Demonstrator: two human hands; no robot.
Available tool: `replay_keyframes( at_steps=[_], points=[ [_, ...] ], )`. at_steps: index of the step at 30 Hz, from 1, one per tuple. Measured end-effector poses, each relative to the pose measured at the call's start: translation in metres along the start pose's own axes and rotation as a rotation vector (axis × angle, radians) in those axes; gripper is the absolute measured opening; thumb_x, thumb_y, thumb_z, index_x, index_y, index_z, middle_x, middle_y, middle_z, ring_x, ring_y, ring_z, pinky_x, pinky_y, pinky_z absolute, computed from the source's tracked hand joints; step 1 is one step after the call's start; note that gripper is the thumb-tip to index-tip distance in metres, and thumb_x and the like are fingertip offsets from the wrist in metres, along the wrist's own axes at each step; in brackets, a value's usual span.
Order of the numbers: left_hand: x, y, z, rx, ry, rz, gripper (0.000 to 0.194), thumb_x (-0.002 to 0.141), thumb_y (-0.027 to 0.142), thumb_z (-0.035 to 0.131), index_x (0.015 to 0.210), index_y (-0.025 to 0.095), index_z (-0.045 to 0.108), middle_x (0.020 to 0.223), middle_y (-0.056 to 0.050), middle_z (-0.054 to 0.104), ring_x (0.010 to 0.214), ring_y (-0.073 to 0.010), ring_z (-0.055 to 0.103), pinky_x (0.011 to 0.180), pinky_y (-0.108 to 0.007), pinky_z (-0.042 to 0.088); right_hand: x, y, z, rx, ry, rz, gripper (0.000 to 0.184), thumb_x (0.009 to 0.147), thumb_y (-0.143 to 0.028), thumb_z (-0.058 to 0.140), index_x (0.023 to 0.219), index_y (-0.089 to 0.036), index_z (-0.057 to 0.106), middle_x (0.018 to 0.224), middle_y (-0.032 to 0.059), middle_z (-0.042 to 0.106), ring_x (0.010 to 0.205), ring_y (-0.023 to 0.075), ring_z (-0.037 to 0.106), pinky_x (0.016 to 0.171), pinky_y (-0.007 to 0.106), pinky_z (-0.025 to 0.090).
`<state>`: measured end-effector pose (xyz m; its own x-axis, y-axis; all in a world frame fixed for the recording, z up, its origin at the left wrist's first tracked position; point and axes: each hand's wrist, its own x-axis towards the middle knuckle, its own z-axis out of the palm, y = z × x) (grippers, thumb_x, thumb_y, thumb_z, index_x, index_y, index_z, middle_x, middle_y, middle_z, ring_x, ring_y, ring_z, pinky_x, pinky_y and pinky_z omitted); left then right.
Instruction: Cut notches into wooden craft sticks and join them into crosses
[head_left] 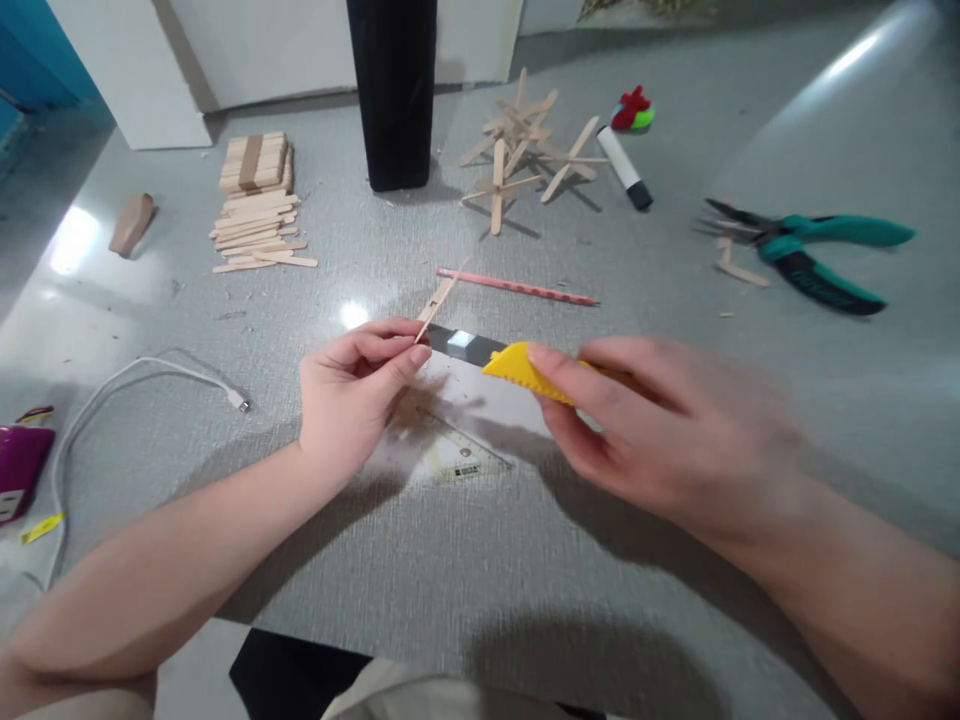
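Observation:
My left hand (360, 385) pinches two wooden craft sticks (439, 300) between thumb and fingers, one crossing the other, with a small dark slot showing in the wider one. Wrapped around a yellow utility knife (525, 368) is my right hand (645, 420). The knife's wide grey blade (465, 346) reaches left to the sticks, close to my left fingertips. Whether the blade's tip touches the wood is hidden by the fingers. Below the hands lie a clear set square (472, 465) and a brown patch of wood shavings (412, 412) on a white sheet.
Behind the hands lies a pink pencil (517, 287). Craft sticks (255, 235) are stacked at the back left; joined stick crosses (517, 150) stand near a white marker (624, 168). Teal-handled pliers (814, 250) lie right, a white cable (127, 370) left. A black upright object (397, 100) stands behind.

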<state>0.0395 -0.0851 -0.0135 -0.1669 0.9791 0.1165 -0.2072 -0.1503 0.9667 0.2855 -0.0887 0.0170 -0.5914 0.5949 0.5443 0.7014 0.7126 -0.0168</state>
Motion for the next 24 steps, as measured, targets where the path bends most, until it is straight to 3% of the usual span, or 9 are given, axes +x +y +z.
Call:
replay_keyframes(
  at_steps=[5, 9, 15, 24],
  points=[
    [0.0008, -0.0015, -0.0009, -0.016, 0.002, -0.022, 0.014, 0.073, 0.025, 0.093, 0.074, 0.025, 0.078, 0.099, -0.001, 0.079, 0.096, -0.0157, 0.074, 0.093, -0.032, 0.058, 0.0033, -0.0027, 0.0014, 0.067, 0.026, -0.001, 0.031, 0.094, -0.018, 0.064, 0.124, -0.023, 0.066, 0.085, 0.0043, 0.073, 0.065, 0.0184, 0.064, 0.054, 0.032, 0.045],
    [0.0021, -0.0008, -0.0012, -0.046, -0.010, -0.043, 0.015, 0.072, 0.025, 0.094, 0.074, 0.026, 0.079, 0.099, -0.001, 0.079, 0.096, -0.0145, 0.074, 0.091, -0.029, 0.058, 0.0045, -0.0032, 0.0024, 0.154, 0.000, 0.086, 0.028, 0.094, -0.019, 0.064, 0.122, -0.020, 0.068, 0.090, 0.0054, 0.076, 0.068, 0.0187, 0.068, 0.053, 0.031, 0.046],
    [0.0044, 0.0009, -0.0006, -0.096, -0.012, -0.070, 0.022, 0.067, 0.031, 0.098, 0.073, 0.024, 0.078, 0.098, -0.001, 0.080, 0.093, -0.0137, 0.074, 0.086, -0.027, 0.059, 0.0080, -0.0050, 0.0042, 0.279, 0.013, 0.150, 0.026, 0.095, -0.020, 0.064, 0.120, -0.023, 0.069, 0.096, 0.0044, 0.077, 0.079, 0.0182, 0.073, 0.061, 0.027, 0.054],
    [0.0046, 0.0020, 0.0014, -0.109, -0.005, -0.062, 0.022, 0.065, 0.028, 0.098, 0.071, 0.025, 0.078, 0.097, 0.000, 0.079, 0.088, -0.0117, 0.075, 0.086, -0.026, 0.061, 0.0081, -0.0059, -0.0042, 0.048, 0.089, 0.041, 0.026, 0.092, -0.015, 0.070, 0.118, -0.018, 0.070, 0.082, 0.0035, 0.071, 0.063, 0.0143, 0.061, 0.053, 0.030, 0.040]
  ],
)
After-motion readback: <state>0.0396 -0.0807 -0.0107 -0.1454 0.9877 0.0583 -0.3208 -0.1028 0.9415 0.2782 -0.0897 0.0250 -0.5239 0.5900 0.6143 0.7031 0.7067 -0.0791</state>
